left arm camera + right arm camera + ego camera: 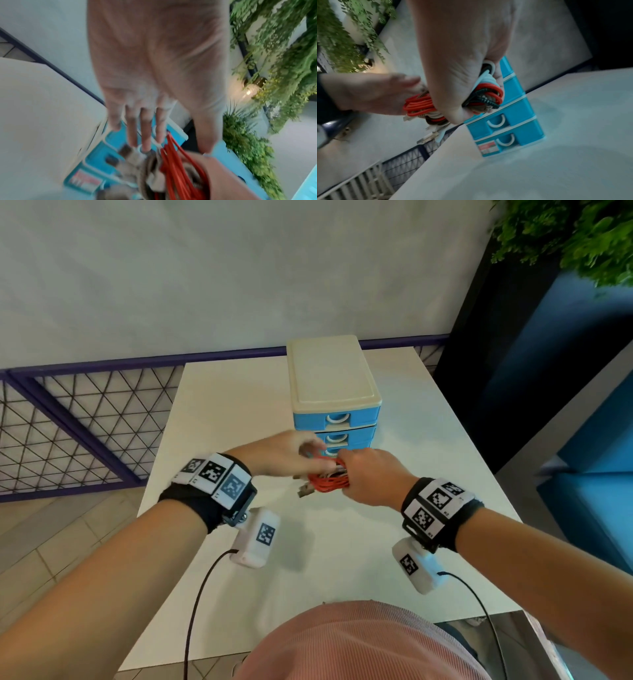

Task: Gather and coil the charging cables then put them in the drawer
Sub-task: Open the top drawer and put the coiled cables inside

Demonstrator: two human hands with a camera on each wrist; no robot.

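Pink ribbed shirt lowest; before the blue plastic three-drawer cabinet on the white table, right hand clenches coiled red, white and black cables, blocking the bottom drawer; left hand spread beside them.

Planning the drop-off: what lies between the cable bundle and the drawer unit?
Nothing: the right hand holds the cable bundle just before the closed drawer unit, only air between, per the right wrist view.
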